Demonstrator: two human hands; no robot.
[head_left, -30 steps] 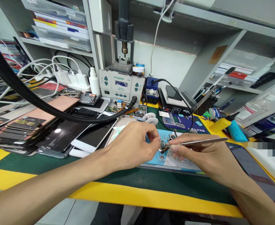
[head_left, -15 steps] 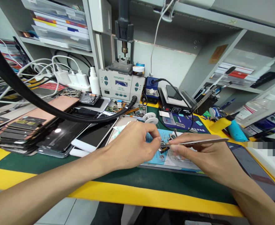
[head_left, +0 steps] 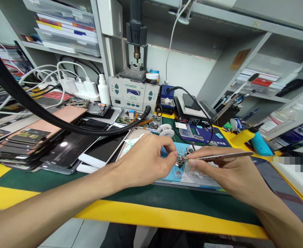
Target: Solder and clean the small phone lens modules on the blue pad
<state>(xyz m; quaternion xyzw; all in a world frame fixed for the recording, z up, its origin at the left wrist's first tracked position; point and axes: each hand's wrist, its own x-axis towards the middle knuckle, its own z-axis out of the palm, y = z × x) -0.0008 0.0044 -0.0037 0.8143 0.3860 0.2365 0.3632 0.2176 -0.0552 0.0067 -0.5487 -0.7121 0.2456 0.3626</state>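
Note:
My left hand (head_left: 155,155) is closed in a pinch, thumb and forefinger together at the edge of a small dark electronic part (head_left: 179,163). Between the thumb and fingers of my right hand (head_left: 223,168) are metal tweezers (head_left: 226,156), lying nearly level with their tips pointing left at that part. The tips meet the part close to my left fingertips. Another small round-ended part (head_left: 190,150) shows just behind the tweezers. Below both hands lies a blue and white printed sheet (head_left: 170,175). The fingers partly hide the small part, so its exact kind does not show.
Stacked phone panels (head_left: 38,137) and a white phone (head_left: 103,146) lie left. Behind stand a hot-air station (head_left: 131,94), a parts tray (head_left: 154,122) and a solder spool (head_left: 165,131). A thick black hose (head_left: 63,124) arcs across the left. A dark tablet-like panel (head_left: 283,189) lies right.
The tweezers have tilted very slightly in my right hand, and the small part between my hands has shifted a little. My left hand stays practically where it was.

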